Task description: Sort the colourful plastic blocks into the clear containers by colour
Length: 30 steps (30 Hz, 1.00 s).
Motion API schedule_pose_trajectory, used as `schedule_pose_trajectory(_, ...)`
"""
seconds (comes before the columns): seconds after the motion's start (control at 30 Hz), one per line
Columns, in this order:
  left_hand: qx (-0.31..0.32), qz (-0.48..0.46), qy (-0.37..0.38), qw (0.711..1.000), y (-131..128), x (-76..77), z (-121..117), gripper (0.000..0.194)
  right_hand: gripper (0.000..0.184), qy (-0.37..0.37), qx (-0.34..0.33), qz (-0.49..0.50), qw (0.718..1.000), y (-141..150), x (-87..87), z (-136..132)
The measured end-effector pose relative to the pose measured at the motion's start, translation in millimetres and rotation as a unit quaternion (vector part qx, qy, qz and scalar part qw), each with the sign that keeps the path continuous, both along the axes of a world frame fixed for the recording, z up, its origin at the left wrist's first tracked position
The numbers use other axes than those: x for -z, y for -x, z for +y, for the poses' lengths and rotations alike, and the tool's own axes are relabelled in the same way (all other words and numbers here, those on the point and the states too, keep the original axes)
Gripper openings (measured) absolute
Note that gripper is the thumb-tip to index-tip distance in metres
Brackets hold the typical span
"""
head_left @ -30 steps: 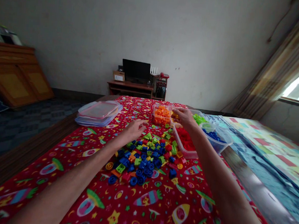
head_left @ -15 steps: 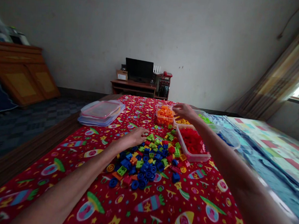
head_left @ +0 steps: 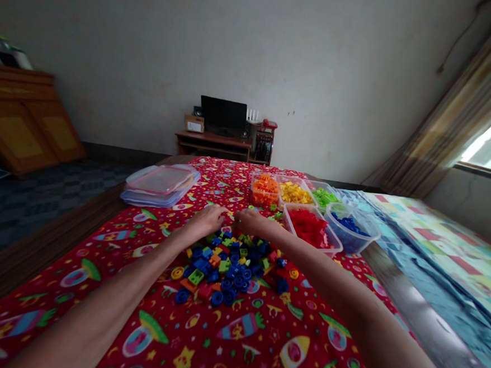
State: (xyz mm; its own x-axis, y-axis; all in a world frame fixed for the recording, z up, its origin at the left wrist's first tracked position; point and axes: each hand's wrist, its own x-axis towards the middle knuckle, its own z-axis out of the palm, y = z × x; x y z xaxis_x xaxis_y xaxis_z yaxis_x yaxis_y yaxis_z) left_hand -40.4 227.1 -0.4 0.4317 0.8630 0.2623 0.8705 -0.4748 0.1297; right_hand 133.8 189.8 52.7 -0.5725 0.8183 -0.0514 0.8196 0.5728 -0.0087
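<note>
Over the far left side of a mixed pile of toy building bricks (head_left: 234, 267) is my left hand (head_left: 209, 221), its fingers drawn together; whatever is between them is too small to name. My right hand (head_left: 253, 222) hovers just beside it at the pile's far edge, fingers curled downward, and their tips are partly hidden. The pile mixes blue, green, yellow, orange and red bricks with several blue wheel-like rings at the near side. To the right of my right hand stands a clear tub of red bricks (head_left: 309, 228).
Behind the red tub are tubs of orange bricks (head_left: 265, 188), yellow bricks (head_left: 295, 193) and green bricks (head_left: 324, 197). A round tub of blue bricks (head_left: 349, 225) stands at the table's right edge. Stacked lids (head_left: 161, 185) lie at left on the red patterned cloth (head_left: 200, 349).
My right hand has come back from above the tubs at the back to the pile, beside my left hand. The left hand has shifted slightly left. The view has turned a little right.
</note>
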Motion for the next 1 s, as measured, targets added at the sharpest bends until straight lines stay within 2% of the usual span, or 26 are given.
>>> schedule_pose_trajectory(0.2,0.016,-0.044,-0.022,0.999,5.9,12.8,7.0,0.032,0.025,-0.013,-0.012,0.018,1.0,-7.4,-2.7,-0.7)
schedule_pose_trajectory(0.57,0.017,-0.066,-0.018,0.998,7.0,13.1,10.5,0.033,0.025,-0.01,-0.031,0.019,0.999,-13.8,2.8,-0.8)
schedule_pose_trajectory(0.77,0.02,-0.071,-0.024,0.997,8.2,15.0,10.5,0.034,0.023,-0.019,-0.01,0.113,0.993,-23.5,7.4,4.3)
schedule_pose_trajectory(0.9,0.021,-0.096,-0.033,0.995,8.8,18.1,13.3,0.036,0.022,0.015,0.042,0.168,0.985,-16.8,5.6,10.5)
schedule_pose_trajectory(1.0,0.027,-0.103,-0.037,0.994,9.6,20.4,15.0,0.036,0.023,0.05,0.035,0.121,0.991,-1.7,2.7,11.1)
